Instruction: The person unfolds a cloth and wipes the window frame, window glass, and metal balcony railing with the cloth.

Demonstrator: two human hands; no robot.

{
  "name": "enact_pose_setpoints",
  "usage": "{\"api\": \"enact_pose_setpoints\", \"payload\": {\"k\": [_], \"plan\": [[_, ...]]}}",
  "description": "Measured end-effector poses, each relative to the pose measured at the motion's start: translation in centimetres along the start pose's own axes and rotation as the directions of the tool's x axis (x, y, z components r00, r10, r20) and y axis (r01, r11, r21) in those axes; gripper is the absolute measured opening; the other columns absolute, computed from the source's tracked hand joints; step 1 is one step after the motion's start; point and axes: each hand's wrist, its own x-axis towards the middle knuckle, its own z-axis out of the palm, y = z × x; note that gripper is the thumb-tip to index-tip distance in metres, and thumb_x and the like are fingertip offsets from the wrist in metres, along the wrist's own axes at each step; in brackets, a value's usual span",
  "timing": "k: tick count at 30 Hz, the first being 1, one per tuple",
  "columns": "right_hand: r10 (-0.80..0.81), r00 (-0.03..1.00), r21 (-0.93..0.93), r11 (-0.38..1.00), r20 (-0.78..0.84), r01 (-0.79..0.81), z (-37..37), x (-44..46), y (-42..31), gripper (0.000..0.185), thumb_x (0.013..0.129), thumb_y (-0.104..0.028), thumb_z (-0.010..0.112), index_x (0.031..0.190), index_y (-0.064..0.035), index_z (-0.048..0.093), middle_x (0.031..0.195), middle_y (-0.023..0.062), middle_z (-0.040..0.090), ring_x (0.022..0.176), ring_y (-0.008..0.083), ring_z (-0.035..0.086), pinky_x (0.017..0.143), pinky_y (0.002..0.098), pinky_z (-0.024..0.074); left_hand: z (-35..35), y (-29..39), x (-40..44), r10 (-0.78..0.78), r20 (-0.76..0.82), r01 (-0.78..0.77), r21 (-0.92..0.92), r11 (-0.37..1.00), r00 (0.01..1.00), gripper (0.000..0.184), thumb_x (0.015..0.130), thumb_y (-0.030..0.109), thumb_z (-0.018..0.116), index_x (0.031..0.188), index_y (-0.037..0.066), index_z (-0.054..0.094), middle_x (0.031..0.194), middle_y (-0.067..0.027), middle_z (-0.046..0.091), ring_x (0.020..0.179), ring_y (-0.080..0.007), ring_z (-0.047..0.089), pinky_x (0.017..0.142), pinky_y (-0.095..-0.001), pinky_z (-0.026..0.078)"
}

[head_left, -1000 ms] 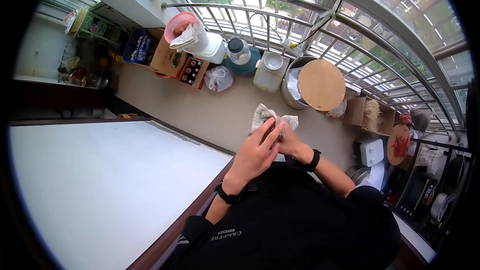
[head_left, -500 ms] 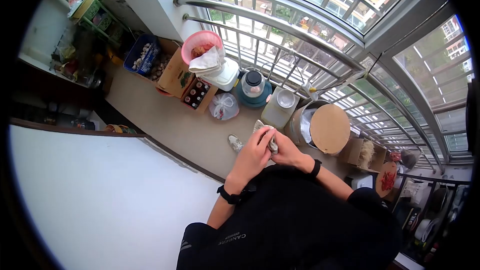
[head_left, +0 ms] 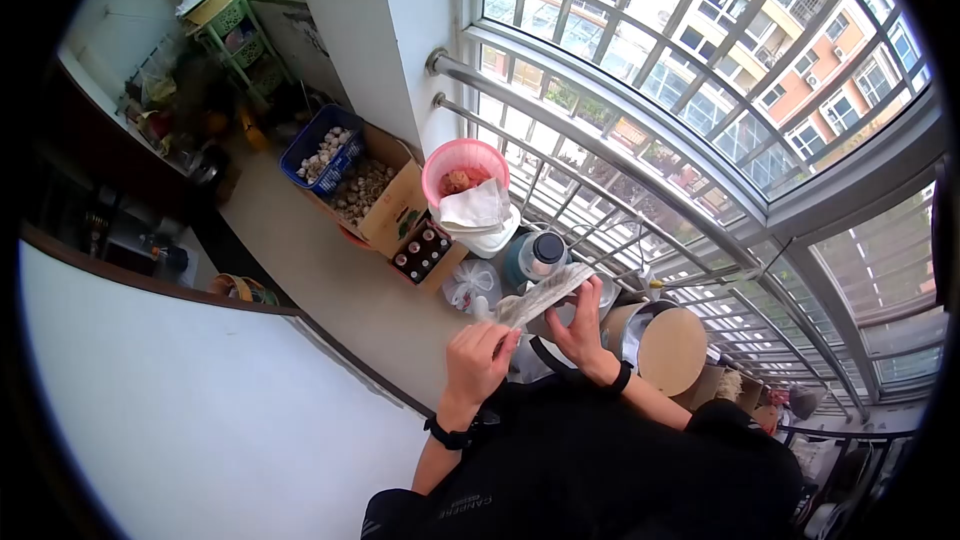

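Observation:
A light striped cloth [head_left: 545, 295] stretches between my two hands in front of my body. My left hand [head_left: 477, 360] is closed around its lower left end. The fingers of my right hand [head_left: 582, 325] are bent and pinch the cloth's upper right part. Beyond the cloth stand a blue-green container with a dark-lidded jar [head_left: 546, 248] and a white plastic bag [head_left: 472, 283]. A pink basin [head_left: 465, 172] with a white cloth draped over its rim sits on a white container.
A cardboard box [head_left: 398, 208] and a blue basket [head_left: 325, 145] hold bulb-like produce; a crate of bottles [head_left: 422, 250] is beside them. A round board [head_left: 672, 351] lies on a drum at the right. Metal railing [head_left: 620, 155] runs along the window, and a white surface [head_left: 190, 390] fills the lower left.
The cloth was bunched between my hands and is now spread out, with my hands farther apart. The view has turned, so the basin, boxes and window appear lower or farther right.

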Motion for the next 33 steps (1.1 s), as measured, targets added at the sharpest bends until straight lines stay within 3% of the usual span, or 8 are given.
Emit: {"api": "enact_pose_setpoints", "payload": {"k": [2, 9, 11, 14, 15, 17, 26, 33], "plan": [[0.007, 1.0, 0.073, 0.997, -0.011, -0.007, 0.7, 1.5, 1.2, 0.052, 0.079, 0.003, 0.076, 0.122, -0.0007, 0.047, 0.125, 0.0163, 0.045, 0.102, 0.0237, 0.061, 0.08, 0.0339, 0.0538, 0.6, -0.3, 1.2, 0.055, -0.014, -0.055, -0.046, 0.997, 0.998, 0.017, 0.087, 0.015, 0.075, 0.077, 0.005, 0.064, 0.065, -0.0065, 0.056, 0.059, -0.0272, 0.056, 0.056, -0.038, 0.042], [0.162, 0.981, 0.324, 0.927, 0.105, -0.188, 4.6, 7.0, 3.8, 0.07, 0.081, 0.001, 0.076, 0.137, -0.0052, 0.033, 0.123, 0.016, 0.053, 0.092, 0.0218, 0.071, 0.082, 0.0324, 0.0574, -1.5, -1.4, 7.6, 0.135, 0.097, -0.134, -0.023, 0.991, 0.986, 0.023, 0.089, 0.019, 0.074, 0.074, 0.007, 0.061, 0.067, -0.007, 0.056, 0.062, -0.0275, 0.056, 0.057, -0.0383, 0.044], [0.192, 0.961, 0.375, 0.891, 0.2, -0.256, 5.4, 9.2, 4.0, 0.059, 0.083, 0.002, 0.073, 0.134, -0.0061, 0.045, 0.12, 0.0145, 0.055, 0.094, 0.0226, 0.07, 0.083, 0.0328, 0.0572, -1.8, -1.8, 9.9, 0.14, 0.099, -0.139, -0.021, 0.99, 0.985, 0.023, 0.089, 0.018, 0.074, 0.073, 0.007, 0.061, 0.067, -0.0068, 0.055, 0.061, -0.027, 0.056, 0.057, -0.0384, 0.043], [-0.05, 0.912, 0.278, 0.958, 0.406, -0.071, 6.7, 11.5, 5.8, 0.039, 0.084, 0.002, 0.069, 0.121, -0.0041, 0.059, 0.117, 0.0136, 0.058, 0.095, 0.0241, 0.069, 0.084, 0.0331, 0.0567, -2.9, -2.5, 12.0, 0.154, 0.097, -0.151, -0.043, 0.988, 0.983, 0.021, 0.086, 0.015, 0.076, 0.071, 0.007, 0.062, 0.064, -0.007, 0.054, 0.059, -0.0271, 0.054, 0.055, -0.0383, 0.041], [-0.007, 0.886, 0.21, 0.972, 0.463, -0.102, 6.2, 12.9, 3.3, 0.023, 0.085, 0.002, 0.066, 0.108, -0.0017, 0.065, 0.111, 0.0141, 0.062, 0.095, 0.0258, 0.069, 0.083, 0.033, 0.0559, -3.4, -2.5, 12.2, 0.163, 0.09, -0.158, -0.058, 0.986, 0.983, 0.021, 0.085, 0.013, 0.076, 0.071, 0.007, 0.063, 0.063, -0.0072, 0.053, 0.058, -0.0273, 0.053, 0.055, -0.0383, 0.04], [-0.083, 0.867, 0.187, 0.982, 0.491, -0.011, 7.3, 13.6, 3.2, 0.024, 0.085, 0.0, 0.065, 0.108, -0.0026, 0.065, 0.106, 0.0137, 0.063, 0.093, 0.0271, 0.069, 0.081, 0.0335, 0.0552, -5.3, -2.9, 12.5, 0.11, 0.079, -0.103, -0.088, 0.991, 0.991, 0.02, 0.084, 0.013, 0.077, 0.071, 0.007, 0.063, 0.063, -0.0071, 0.053, 0.058, -0.0271, 0.053, 0.055, -0.0381, 0.04], [0.059, 0.783, -0.102, 0.995, 0.619, 0.007, 15.7, 13.6, 0.4, 0.021, 0.085, -0.013, 0.069, 0.104, -0.0063, 0.065, 0.096, 0.0144, 0.064, 0.09, 0.0345, 0.066, 0.076, 0.0423, 0.053, -13.3, -13.4, 13.7, 0.083, 0.201, -0.052, -0.153, 0.987, 0.976, 0.021, 0.087, 0.019, 0.075, 0.074, 0.007, 0.064, 0.066, -0.0074, 0.055, 0.06, -0.0285, 0.055, 0.057, -0.0395, 0.042], [0.239, 0.869, -0.282, 0.952, 0.434, -0.121, 19.9, 13.1, -3.7, 0.015, 0.086, -0.017, 0.07, 0.093, -0.0033, 0.066, 0.094, 0.0146, 0.064, 0.088, 0.0369, 0.064, 0.075, 0.0446, 0.0513, -19.7, -22.9, 15.0, -0.001, 0.312, 0.017, -0.048, 0.999, 0.95, 0.023, 0.088, 0.019, 0.073, 0.073, 0.005, 0.064, 0.068, -0.0102, 0.06, 0.065, -0.0306, 0.059, 0.061, -0.0402, 0.046]]}}
